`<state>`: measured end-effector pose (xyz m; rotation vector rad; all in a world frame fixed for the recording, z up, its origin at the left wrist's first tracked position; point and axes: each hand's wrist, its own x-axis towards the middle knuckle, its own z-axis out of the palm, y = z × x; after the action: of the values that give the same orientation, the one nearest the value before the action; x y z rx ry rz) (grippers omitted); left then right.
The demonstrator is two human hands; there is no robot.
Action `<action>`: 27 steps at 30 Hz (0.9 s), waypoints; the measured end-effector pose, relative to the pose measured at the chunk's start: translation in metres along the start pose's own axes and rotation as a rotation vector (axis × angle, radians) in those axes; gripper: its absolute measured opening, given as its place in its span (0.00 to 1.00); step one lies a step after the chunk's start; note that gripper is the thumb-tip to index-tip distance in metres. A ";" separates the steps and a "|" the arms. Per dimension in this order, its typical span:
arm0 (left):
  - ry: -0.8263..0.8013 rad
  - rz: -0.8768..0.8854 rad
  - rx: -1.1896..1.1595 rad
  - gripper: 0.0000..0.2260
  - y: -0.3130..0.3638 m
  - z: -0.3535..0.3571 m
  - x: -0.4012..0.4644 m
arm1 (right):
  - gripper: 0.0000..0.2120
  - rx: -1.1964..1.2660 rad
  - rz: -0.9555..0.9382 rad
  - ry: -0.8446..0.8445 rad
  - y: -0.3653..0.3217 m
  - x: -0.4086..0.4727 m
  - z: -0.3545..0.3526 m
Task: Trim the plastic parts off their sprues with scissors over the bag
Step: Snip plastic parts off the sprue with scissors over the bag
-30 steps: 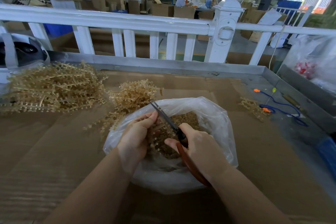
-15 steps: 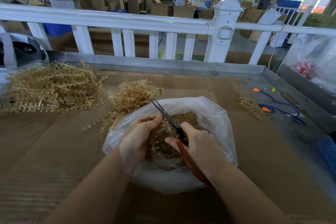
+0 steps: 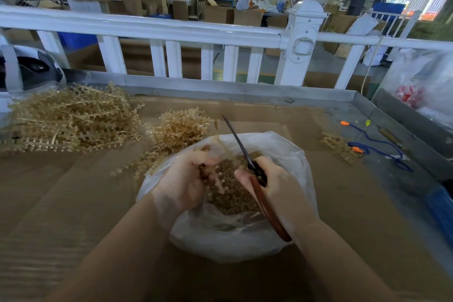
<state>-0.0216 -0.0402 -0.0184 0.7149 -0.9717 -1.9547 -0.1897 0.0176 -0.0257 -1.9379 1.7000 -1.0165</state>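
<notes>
A clear plastic bag sits open on the cardboard-covered table, holding a heap of small tan trimmed parts. My left hand grips a tan plastic sprue over the bag; the sprue is blurred. My right hand holds scissors with red-brown handles. The blades are together and point up and away to the left, beside the sprue.
A big pile of tan sprues lies at the far left, a smaller pile just behind the bag. A few sprue bits and a blue cord lie to the right. A white railing runs behind the table.
The scissors' blades have swung up, higher above the bag. My left hand has lifted the sprue's end up beside the blades.
</notes>
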 end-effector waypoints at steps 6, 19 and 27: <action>0.237 0.041 0.073 0.14 -0.009 -0.004 0.004 | 0.16 -0.034 0.031 -0.017 0.002 0.001 0.003; 0.429 0.102 0.132 0.06 -0.020 -0.012 0.024 | 0.15 -0.117 0.053 0.082 0.018 0.018 0.013; 0.462 0.124 0.202 0.07 -0.013 -0.010 0.040 | 0.15 -0.145 0.029 0.092 0.021 0.030 0.012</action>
<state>-0.0392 -0.0732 -0.0396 1.1327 -0.9040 -1.5008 -0.1956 -0.0174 -0.0399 -1.9761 1.8954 -1.0116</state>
